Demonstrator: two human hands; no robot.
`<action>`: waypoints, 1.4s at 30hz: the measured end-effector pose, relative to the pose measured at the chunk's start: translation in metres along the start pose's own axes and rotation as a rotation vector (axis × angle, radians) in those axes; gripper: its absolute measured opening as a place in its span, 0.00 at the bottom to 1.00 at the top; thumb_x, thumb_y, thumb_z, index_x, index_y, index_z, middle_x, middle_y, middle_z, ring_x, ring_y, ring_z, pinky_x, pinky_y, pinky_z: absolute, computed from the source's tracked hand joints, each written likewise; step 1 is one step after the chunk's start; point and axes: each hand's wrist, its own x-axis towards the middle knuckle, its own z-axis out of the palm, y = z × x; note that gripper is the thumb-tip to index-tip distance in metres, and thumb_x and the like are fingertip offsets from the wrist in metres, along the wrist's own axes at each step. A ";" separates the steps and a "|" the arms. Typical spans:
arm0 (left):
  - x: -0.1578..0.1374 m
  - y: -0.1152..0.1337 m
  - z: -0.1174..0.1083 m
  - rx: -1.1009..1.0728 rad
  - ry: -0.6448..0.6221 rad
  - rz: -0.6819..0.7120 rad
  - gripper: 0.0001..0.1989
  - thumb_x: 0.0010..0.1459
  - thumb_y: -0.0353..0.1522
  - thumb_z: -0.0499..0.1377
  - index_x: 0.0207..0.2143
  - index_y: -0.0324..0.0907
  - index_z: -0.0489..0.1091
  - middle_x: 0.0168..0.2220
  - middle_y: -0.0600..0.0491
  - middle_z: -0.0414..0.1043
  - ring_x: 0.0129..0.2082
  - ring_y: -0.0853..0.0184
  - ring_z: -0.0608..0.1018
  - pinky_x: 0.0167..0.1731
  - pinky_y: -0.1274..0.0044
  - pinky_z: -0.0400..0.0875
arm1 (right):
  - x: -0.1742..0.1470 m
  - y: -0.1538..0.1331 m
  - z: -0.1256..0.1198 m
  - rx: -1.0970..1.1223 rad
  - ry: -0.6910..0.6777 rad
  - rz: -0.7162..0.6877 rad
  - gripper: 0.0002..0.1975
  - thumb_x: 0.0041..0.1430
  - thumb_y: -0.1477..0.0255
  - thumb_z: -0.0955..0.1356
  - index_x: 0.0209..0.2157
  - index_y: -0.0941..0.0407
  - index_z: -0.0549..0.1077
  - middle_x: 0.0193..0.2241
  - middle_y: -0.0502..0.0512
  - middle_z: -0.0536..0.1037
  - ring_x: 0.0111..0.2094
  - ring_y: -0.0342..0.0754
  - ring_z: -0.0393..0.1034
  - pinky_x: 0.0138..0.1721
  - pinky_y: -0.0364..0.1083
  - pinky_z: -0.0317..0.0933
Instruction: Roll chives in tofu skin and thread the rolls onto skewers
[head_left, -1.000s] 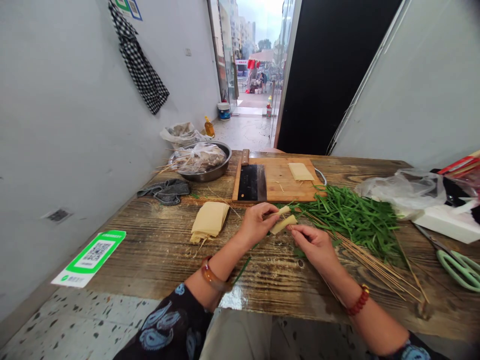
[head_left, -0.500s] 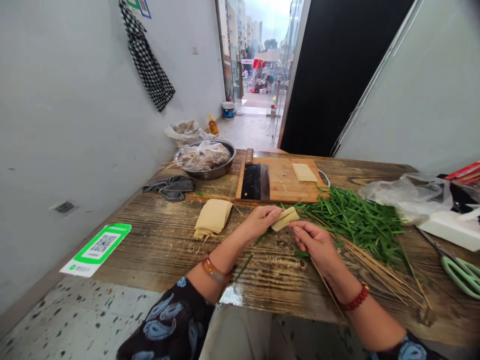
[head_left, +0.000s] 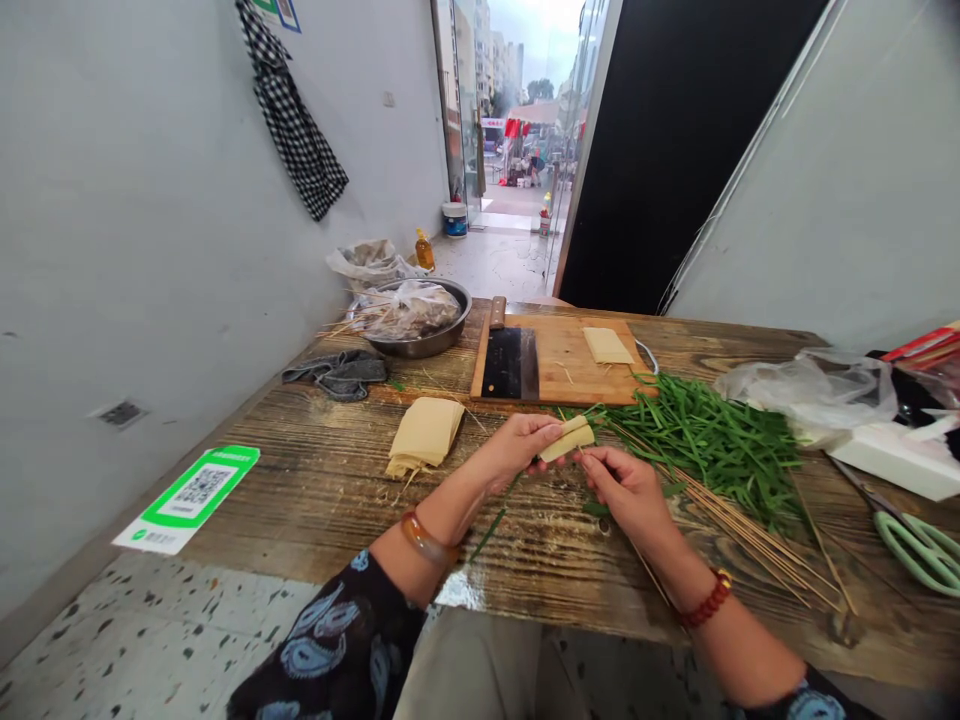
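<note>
A: Edges?
B: Brown wooden plank table (head_left: pixel 315 520): front edge under both forearms, room between it and hands. Rectangular tan wooden cutting board (head_left: pixel 566 382): near edge just beyond left hand (head_left: pixel 526 442).
A: Piece?
B: Pale-yellow, smooth rolled sheet (head_left: pixel 568 441), above table, pinched by left fingers. Right hand (head_left: pixel 621 483) pinches thin brown wooden stick (head_left: pixel 651 572) beside it.

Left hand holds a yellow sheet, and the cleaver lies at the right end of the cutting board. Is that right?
Wrong end: the head view shows the cleaver at the left end of the cutting board. The left hand does hold a yellow sheet.
</note>
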 end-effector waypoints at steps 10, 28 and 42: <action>0.000 0.000 -0.006 -0.113 -0.079 -0.044 0.28 0.51 0.52 0.59 0.36 0.33 0.73 0.29 0.46 0.75 0.21 0.72 0.73 0.19 0.82 0.68 | 0.000 -0.005 -0.002 0.044 0.010 0.039 0.19 0.55 0.55 0.66 0.34 0.57 0.77 0.18 0.46 0.66 0.17 0.40 0.57 0.18 0.40 0.52; 0.005 -0.002 -0.005 0.089 0.010 -0.011 0.22 0.49 0.42 0.64 0.41 0.36 0.69 0.29 0.54 0.70 0.19 0.77 0.71 0.15 0.85 0.62 | 0.005 -0.002 -0.002 -0.265 0.051 -0.190 0.14 0.60 0.64 0.63 0.29 0.56 0.76 0.23 0.51 0.75 0.26 0.45 0.67 0.28 0.42 0.58; 0.015 -0.018 -0.005 0.993 0.298 0.312 0.17 0.49 0.34 0.64 0.43 0.39 0.72 0.42 0.47 0.76 0.41 0.61 0.76 0.43 0.73 0.69 | 0.005 0.004 0.003 -0.397 0.111 -0.203 0.13 0.59 0.67 0.63 0.29 0.56 0.77 0.24 0.52 0.77 0.25 0.46 0.68 0.29 0.43 0.58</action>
